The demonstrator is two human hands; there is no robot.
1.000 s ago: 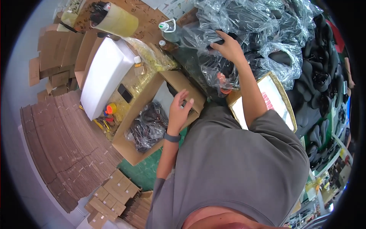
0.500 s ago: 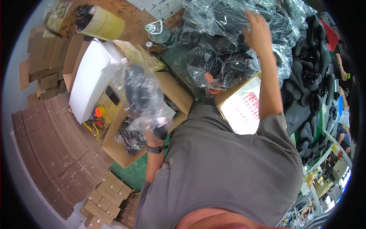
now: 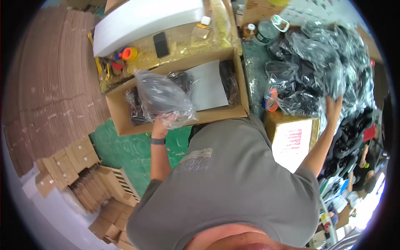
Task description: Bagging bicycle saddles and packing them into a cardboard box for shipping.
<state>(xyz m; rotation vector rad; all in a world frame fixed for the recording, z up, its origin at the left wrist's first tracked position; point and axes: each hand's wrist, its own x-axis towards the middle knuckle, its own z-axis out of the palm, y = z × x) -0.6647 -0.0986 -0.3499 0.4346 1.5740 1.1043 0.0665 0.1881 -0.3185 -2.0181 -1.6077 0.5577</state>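
My left hand [image 3: 163,121] is closed on a clear plastic bag with a dark bicycle saddle [image 3: 160,89] in it, held over an open cardboard box [image 3: 183,116]. More bagged dark items and a sheet of grey-white foam [image 3: 207,85] lie inside that box. At the right, my right hand [image 3: 333,106] grips the near end of a bagged saddle [image 3: 331,77] at the edge of a heap of similar clear bags [image 3: 354,52]. Plastic partly covers its fingertips.
Behind the box are a black phone [image 3: 160,45], an orange tape roll [image 3: 129,53] and white foam [image 3: 146,23]. A large bottle [image 3: 265,32] stands by the heap. A labelled carton [image 3: 291,137] is near my right arm, flattened cardboard [image 3: 54,71] at left. People work far right.
My view has swung leftward. The left hand's bagged saddle has come down over the open box. My right hand, open above the heap before, has come nearer and closed on a bag.
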